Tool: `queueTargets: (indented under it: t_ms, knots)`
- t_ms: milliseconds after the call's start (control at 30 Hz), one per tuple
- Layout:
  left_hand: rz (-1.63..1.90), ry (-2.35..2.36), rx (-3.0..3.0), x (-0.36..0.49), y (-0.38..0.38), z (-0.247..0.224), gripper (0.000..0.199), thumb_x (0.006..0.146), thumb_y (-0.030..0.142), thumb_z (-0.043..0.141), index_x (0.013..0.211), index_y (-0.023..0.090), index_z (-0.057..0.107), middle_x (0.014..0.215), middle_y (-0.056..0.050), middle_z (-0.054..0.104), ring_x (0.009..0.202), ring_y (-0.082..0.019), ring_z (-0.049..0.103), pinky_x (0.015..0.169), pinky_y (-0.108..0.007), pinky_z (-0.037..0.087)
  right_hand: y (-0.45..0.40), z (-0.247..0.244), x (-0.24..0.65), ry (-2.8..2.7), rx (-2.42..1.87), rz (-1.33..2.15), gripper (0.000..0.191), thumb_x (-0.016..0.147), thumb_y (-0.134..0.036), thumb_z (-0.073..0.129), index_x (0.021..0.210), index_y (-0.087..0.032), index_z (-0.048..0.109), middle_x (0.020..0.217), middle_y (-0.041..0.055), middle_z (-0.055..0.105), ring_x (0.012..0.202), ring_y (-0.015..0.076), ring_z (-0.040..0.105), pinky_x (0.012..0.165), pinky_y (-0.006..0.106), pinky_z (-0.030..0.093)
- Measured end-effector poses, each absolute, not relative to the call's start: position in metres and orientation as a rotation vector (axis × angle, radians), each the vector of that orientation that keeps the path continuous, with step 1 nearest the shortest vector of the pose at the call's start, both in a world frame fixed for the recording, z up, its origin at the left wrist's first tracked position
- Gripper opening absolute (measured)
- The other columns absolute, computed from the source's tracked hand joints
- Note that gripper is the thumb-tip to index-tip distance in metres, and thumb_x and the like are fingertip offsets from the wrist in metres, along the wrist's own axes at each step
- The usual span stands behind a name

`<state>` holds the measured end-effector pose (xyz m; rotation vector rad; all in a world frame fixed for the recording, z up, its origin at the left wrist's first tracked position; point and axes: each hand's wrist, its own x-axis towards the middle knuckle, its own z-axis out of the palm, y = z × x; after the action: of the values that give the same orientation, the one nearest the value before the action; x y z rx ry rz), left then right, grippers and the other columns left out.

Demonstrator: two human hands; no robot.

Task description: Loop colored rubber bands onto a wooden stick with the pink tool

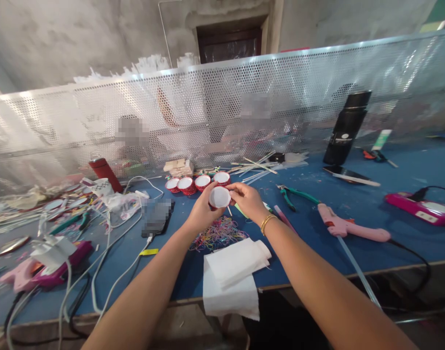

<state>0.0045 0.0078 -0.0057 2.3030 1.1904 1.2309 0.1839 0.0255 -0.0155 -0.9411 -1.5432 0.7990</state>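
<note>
And here are both hands, working together: the left hand (200, 211) is cradling a small red-sided, white-topped drum (219, 198) from its left side, thumb curling under, while the right hand (247, 197) is pinching its right rim with thumb and fingers. So the drum is sitting squarely between the two hands, its white face tilting toward the viewer, and a gold bracelet (268, 223) is circling the right wrist. Nearest below, a folded white cloth (231, 265) is draping over the edge of the blue table (189, 279); just beyond it, a tangle of coloured threads (220, 234) is spreading beneath the hands. Off to the right, a pink glue gun (348, 226) is lying near green-handled pliers (299, 193); on the left, a phone (157, 218) is resting, cable attached. Just past the fingers, four similar drums (186, 183) are standing in a row, and behind everything a perforated metal screen (299, 87) is running across.
</note>
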Motion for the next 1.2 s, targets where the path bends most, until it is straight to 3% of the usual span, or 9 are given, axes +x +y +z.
queueTargets:
  t_ms: [233,367,667,933,1067,1200]
  knots:
    - [1.214,1.232,2.284,0.006,0.003,-0.004,0.073,0.072,0.023,0.071,0.141,0.017,0.045,0.13,-0.011,0.061,0.1,-0.021,0.064,0.082,-0.03,0.053,0.021,-0.014,0.182,-1.529,-0.921,0.88,0.018,0.076,-0.027,0.058,0.091,-0.02,0.066,0.074,-0.0005,0.068,0.063,0.0146,0.061,0.064,0.027,0.052]
    - [1.181,1.209,2.232,0.007,0.002,-0.004,0.068,0.073,0.024,0.069,0.137,0.019,0.047,0.116,-0.007,0.065,0.087,-0.017,0.064,0.073,-0.027,0.052,0.021,-0.014,0.181,-1.52,-0.93,0.887,0.019,0.075,-0.026,0.058,0.09,-0.02,0.065,0.073,-0.0003,0.068,0.064,0.0154,0.062,0.064,0.028,0.052]
    - [1.118,1.28,2.348,0.005,0.0,-0.003,0.065,0.073,0.03,0.072,0.134,0.023,0.05,0.119,-0.008,0.064,0.097,-0.022,0.063,0.081,-0.033,0.052,0.021,-0.015,0.182,-1.555,-0.936,0.868,0.015,0.077,-0.033,0.059,0.082,-0.02,0.065,0.072,0.0011,0.068,0.059,0.0153,0.059,0.059,0.028,0.049]
    - [1.063,1.339,2.469,0.006,-0.007,0.008,0.06,0.068,0.021,0.07,0.126,0.022,0.055,0.123,-0.01,0.062,0.112,-0.027,0.06,0.092,-0.039,0.05,0.022,-0.018,0.18,-1.566,-0.924,0.917,0.013,0.078,-0.031,0.059,0.082,-0.02,0.063,0.071,0.0004,0.067,0.058,0.0157,0.06,0.058,0.028,0.049]
    - [1.063,1.313,2.417,0.006,-0.008,0.01,0.058,0.066,0.02,0.071,0.123,0.019,0.056,0.117,-0.01,0.064,0.104,-0.025,0.062,0.088,-0.037,0.05,0.022,-0.018,0.18,-1.585,-0.929,0.904,0.011,0.079,-0.03,0.059,0.081,-0.02,0.063,0.069,0.0004,0.067,0.057,0.016,0.06,0.057,0.029,0.049]
    - [1.154,1.226,2.076,0.005,0.0,0.007,0.063,0.065,0.031,0.079,0.121,0.018,0.055,0.104,-0.006,0.067,0.088,-0.02,0.063,0.076,-0.031,0.05,0.021,-0.015,0.182,-1.553,-0.946,0.924,0.011,0.081,-0.03,0.059,0.082,-0.02,0.063,0.069,0.0003,0.068,0.056,0.0149,0.061,0.057,0.027,0.049]
